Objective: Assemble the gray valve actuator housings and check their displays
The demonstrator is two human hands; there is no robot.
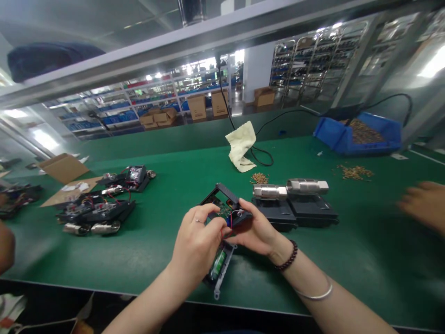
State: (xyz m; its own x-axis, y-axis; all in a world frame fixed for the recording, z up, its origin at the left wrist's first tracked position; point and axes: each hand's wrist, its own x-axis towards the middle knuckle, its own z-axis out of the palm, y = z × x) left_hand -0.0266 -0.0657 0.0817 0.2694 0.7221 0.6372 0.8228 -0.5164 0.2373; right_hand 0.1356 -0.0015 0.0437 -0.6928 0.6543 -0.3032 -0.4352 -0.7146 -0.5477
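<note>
My right hand (257, 229) holds a black plastic housing (227, 190) tilted above the bench, fingers wrapped round its right side. A green circuit board (222, 208) shows inside it. My left hand (200, 229) reaches into the housing from the left, thumb and fingers pinched at thin red and blue wires (229, 222); its fingertips are partly hidden. Below the hands lies an open black half-case (224, 269) with a green cylindrical battery (219, 263) in it. Just right of my right hand are two closed black units (313, 211) with silver metal fittings (308, 186).
Opened wired units (99, 211) lie left, near cardboard (64, 168). Behind are a pale cloth (240, 144), a black cable (266, 160) and small brass-coloured parts (259, 178). A blue bin (377, 146) stands right. Other people's hands appear at right (424, 206) and left (5, 246).
</note>
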